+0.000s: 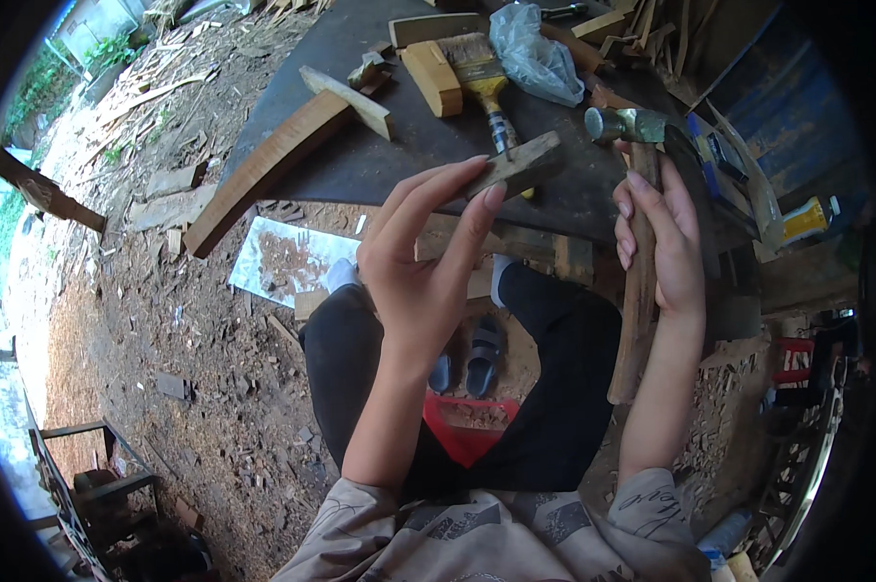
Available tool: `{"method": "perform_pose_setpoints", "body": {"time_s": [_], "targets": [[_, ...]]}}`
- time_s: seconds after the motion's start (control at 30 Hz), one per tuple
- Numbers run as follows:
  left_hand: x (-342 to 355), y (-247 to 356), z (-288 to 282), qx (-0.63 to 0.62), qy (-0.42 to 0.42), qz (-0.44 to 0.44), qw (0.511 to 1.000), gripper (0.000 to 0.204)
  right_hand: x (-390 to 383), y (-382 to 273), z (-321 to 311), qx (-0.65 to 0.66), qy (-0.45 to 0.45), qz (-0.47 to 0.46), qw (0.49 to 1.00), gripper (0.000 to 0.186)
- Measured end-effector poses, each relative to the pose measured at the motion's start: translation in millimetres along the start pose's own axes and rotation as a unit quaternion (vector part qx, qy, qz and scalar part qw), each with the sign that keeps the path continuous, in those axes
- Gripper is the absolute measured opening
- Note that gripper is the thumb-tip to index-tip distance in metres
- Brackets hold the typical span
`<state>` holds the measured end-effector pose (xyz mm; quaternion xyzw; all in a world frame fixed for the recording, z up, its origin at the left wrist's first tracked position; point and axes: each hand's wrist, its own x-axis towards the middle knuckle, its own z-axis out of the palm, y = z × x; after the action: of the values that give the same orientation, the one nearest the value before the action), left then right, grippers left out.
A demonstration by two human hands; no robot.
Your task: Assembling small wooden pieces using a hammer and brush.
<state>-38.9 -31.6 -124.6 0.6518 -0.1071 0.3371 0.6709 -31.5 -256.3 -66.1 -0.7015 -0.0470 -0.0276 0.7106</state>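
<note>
My left hand (409,252) pinches a small, greyish, weathered block (520,167) between fingertips and thumb, above the near edge of a dark work table (351,160). My right hand (663,233) grips a hammer by its long wooden handle (635,339), with the metal head (620,125) upright above the fingers. Just behind the block lie a yellow-handled paintbrush (477,73) and a short light wooden block (430,80). A long curved wooden piece (249,184) with a short crosspiece rests at the table's left side.
A crumpled plastic bag (533,53) and wood scraps sit at the back. A yellow container (809,218) is at the right. Below are sandals (485,359), a red stool (457,436), a white board (273,257) and chip-strewn ground. A wooden post (50,189) stands far left.
</note>
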Motion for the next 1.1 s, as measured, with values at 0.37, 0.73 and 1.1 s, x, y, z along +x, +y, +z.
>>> {"method": "perform_pose_setpoints", "body": {"time_s": [0.37, 0.73, 1.1], "targets": [[-2.5, -10.6, 4.0, 0.229, 0.049, 0.095, 0.968, 0.022, -7.0, -1.3, -9.9, 0.030, -0.004, -0.024, 0.999, 0.040], [-11.1, -10.7, 8.9, 0.247, 0.050, 0.078, 0.965, 0.018, -9.4, 7.3, -20.5, 0.036, -0.038, -0.064, 0.997, 0.050], [-12.8, 1.6, 7.3, 0.295, 0.007, 0.091, 0.951, 0.026, -14.1, 7.6, -29.9, -0.076, -0.004, -0.108, 0.991, 0.060]]}}
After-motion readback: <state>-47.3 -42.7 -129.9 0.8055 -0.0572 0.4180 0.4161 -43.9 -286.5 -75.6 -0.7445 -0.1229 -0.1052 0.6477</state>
